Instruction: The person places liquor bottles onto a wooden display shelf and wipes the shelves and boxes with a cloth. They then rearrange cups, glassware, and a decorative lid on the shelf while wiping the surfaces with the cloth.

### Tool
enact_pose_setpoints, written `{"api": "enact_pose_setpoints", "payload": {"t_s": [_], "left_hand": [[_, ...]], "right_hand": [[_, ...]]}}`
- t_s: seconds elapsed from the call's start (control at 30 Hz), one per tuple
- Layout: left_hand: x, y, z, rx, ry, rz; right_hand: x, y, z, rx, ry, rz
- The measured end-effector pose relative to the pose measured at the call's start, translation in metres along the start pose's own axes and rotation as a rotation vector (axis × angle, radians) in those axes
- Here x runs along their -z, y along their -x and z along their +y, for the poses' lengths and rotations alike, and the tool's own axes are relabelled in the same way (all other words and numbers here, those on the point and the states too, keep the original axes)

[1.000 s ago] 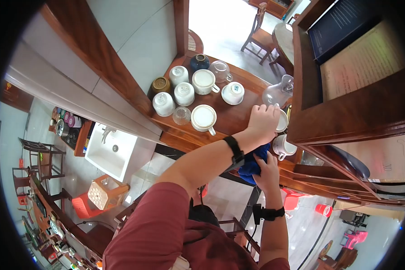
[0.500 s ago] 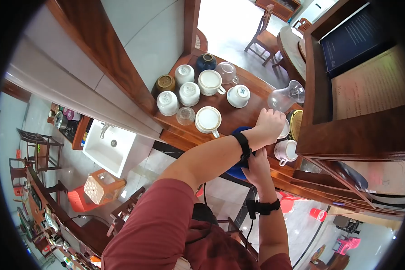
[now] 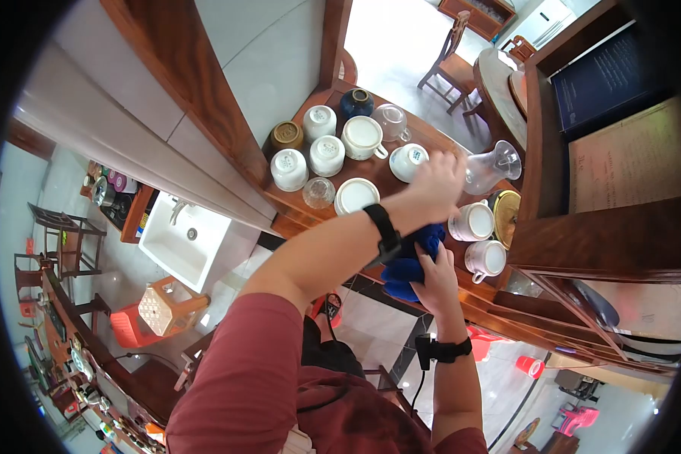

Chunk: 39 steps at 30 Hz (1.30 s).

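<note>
My left hand (image 3: 437, 189) is over the wooden shelf, its fingers apart and partly blurred, beside an upturned white cup with a blue mark (image 3: 407, 162). I cannot see it gripping anything. Below it, my right hand (image 3: 436, 284) is closed around a bunched blue cloth (image 3: 405, 274). To the right of my hands are two white mugs, a rear mug (image 3: 478, 220) and a front mug (image 3: 486, 259), both lying bottom up. Behind them a clear glass vase (image 3: 492, 166) lies tilted.
Several upturned cups fill the shelf's left part, including a large white mug (image 3: 363, 136), a blue cup (image 3: 356, 102) and a brown cup (image 3: 287, 135). A yellow-topped tin (image 3: 506, 216) stands against the wooden cabinet (image 3: 598, 238). A white sink (image 3: 185, 236) lies lower left.
My left hand has lifted away from the rear white mug and moved up and left toward the cup with the blue mark. My right hand stays low with the cloth, now more visible.
</note>
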State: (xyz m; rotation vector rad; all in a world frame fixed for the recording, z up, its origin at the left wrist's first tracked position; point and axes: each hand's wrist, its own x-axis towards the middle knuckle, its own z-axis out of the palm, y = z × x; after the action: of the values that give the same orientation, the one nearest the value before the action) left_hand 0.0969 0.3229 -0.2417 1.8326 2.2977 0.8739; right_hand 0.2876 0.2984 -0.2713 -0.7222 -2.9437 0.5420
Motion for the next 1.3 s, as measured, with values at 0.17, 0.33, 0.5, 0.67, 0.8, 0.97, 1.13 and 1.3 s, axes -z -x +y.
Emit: {"api": "enact_pose_setpoints", "payload": {"t_s": [0.17, 0.33, 0.5, 0.67, 0.8, 0.97, 1.13, 1.3], "left_hand": [[-0.011, -0.02, -0.062, 0.125, -0.324, -0.187], [-0.008, -0.02, -0.057, 0.114, -0.242, -0.162], [0.051, 0.011, -0.045, 0.063, 0.028, 0.259], [0.097, 0.092, -0.046, 0.184, 0.344, 0.407], [0.091, 0.142, -0.047, 0.27, 0.526, 0.298], [0.082, 0.172, -0.044, 0.308, 0.525, 0.276], [0.085, 0.187, -0.042, 0.366, 0.616, 0.189], [0.083, 0.192, -0.044, 0.394, 0.699, 0.196]], "right_hand": [[0.005, -0.009, -0.004, 0.002, 0.01, -0.005], [0.0, -0.035, 0.003, -0.015, 0.008, 0.015], [0.002, -0.067, 0.006, -0.051, 0.011, -0.003], [-0.015, -0.106, 0.022, -0.085, 0.027, 0.11], [-0.011, -0.148, 0.03, -0.2, 0.045, 0.106], [0.009, -0.198, 0.019, -0.446, 0.077, 0.069], [0.014, -0.24, 0.031, -0.465, 0.129, 0.011], [0.012, -0.236, 0.033, -0.43, 0.17, -0.013]]}}
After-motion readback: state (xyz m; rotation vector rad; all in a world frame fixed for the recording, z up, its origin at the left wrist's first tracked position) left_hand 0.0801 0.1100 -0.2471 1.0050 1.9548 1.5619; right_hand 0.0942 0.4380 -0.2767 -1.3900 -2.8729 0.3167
